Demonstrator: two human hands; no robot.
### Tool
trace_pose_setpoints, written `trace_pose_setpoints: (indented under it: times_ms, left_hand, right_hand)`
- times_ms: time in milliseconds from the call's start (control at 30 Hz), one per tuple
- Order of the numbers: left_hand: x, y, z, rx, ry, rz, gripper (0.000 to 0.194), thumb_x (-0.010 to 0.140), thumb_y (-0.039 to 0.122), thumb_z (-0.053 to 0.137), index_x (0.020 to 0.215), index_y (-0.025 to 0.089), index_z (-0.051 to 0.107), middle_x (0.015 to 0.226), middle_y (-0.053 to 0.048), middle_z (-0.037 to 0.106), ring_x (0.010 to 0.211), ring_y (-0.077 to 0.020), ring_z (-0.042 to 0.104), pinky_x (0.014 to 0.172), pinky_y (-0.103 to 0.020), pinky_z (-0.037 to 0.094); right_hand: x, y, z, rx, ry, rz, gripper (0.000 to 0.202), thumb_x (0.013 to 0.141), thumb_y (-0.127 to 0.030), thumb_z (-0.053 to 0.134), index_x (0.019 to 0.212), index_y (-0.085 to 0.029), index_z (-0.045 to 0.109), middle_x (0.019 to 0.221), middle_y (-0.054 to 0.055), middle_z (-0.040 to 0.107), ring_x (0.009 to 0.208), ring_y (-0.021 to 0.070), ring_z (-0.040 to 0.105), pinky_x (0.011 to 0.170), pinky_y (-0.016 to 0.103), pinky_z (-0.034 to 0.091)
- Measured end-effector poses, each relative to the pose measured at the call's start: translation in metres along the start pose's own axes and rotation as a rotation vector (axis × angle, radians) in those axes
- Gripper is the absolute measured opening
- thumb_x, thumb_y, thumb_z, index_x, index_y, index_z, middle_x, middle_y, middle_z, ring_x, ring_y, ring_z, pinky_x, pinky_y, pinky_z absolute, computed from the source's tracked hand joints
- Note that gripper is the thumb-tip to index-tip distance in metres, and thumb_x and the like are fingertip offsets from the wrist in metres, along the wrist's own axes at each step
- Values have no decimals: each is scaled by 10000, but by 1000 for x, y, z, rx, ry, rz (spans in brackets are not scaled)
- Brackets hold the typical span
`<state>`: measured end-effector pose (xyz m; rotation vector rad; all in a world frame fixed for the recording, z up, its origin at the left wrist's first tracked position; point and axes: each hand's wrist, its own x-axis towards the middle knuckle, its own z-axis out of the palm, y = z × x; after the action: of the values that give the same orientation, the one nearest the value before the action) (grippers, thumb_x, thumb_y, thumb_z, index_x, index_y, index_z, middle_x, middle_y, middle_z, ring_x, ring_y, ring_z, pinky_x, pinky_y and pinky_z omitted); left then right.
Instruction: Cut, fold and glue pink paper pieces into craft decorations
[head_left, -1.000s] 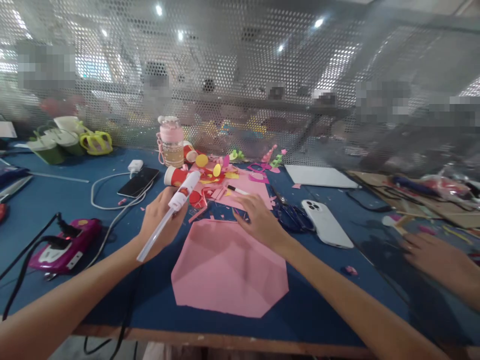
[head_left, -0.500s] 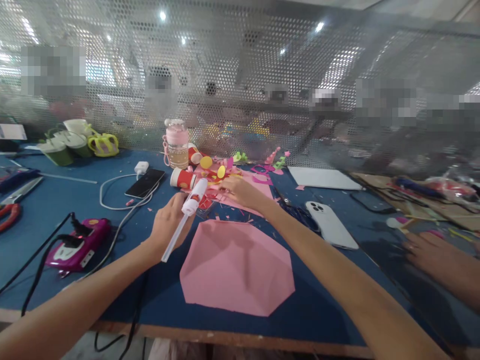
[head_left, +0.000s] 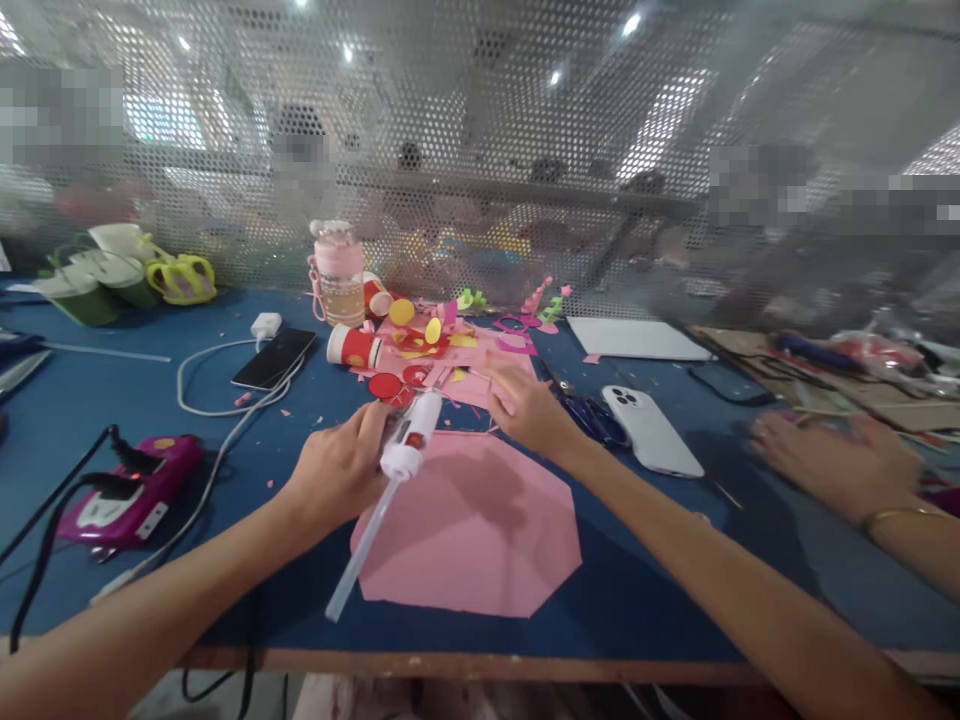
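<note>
A white hot glue gun (head_left: pixel 411 440) is wrapped in the fingers of my left hand (head_left: pixel 330 470), its nozzle end pointing away from me. From its rear a clear glue stick (head_left: pixel 361 555) sticks out toward me. My right hand (head_left: pixel 534 412) is held over the far right edge of the large pink paper sheet (head_left: pixel 469 540), fingers bent and drawn together. What it pinches, if anything, I cannot make out. Just beyond both hands lie two red paper discs (head_left: pixel 385 386), a red-and-white paper cup (head_left: pixel 352 347) on its side and a yellow disc (head_left: pixel 401 312).
A pink-lidded bottle (head_left: pixel 337 270) stands at the back. On the left are a black phone (head_left: pixel 275 360) and a magenta power strip (head_left: pixel 131 495) with cables. Scissors (head_left: pixel 596 418) and a white phone (head_left: pixel 652 432) lie right. Another person's hand (head_left: pixel 836 460) works farther right.
My left hand has brought the glue gun right and nearer, over the pink sheet's far left edge. My right hand has come back from the scraps, moving right and toward me.
</note>
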<state>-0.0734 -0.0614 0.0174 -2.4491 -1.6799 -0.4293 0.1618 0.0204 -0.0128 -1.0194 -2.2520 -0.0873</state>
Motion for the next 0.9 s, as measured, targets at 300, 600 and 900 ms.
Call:
trace_pose_setpoints:
  times_ms: [300, 600, 900]
  left_hand:
    - [-13, 16, 8, 165, -197, 228, 204, 737, 201, 442, 917, 141, 517, 778, -75, 579, 550, -203, 603, 414, -277, 437]
    - [-6, 24, 7, 219, -304, 260, 214, 726, 102, 387, 875, 143, 535, 775, -77, 561, 544, -198, 590, 411, -286, 450]
    - [0, 26, 10, 239, -318, 256, 227, 715, 79, 380, 870, 154, 528, 773, -57, 579, 527, -193, 593, 381, -272, 420]
  right_hand:
    - [-44, -34, 6, 275, -256, 63, 524, 807, -126, 348, 1322, -164, 260, 1217, 121, 544, 1072, 196, 550, 855, 368, 494]
    - [-46, -32, 12, 309, -223, 90, 660, 820, -126, 347, 1367, -379, 79, 1186, 41, 559, 1013, 215, 571, 809, 326, 543]
    - [-46, -34, 12, 244, -258, 93, 641, 783, -98, 341, 1382, -176, 124, 1192, 111, 563, 1056, 204, 560, 844, 356, 517]
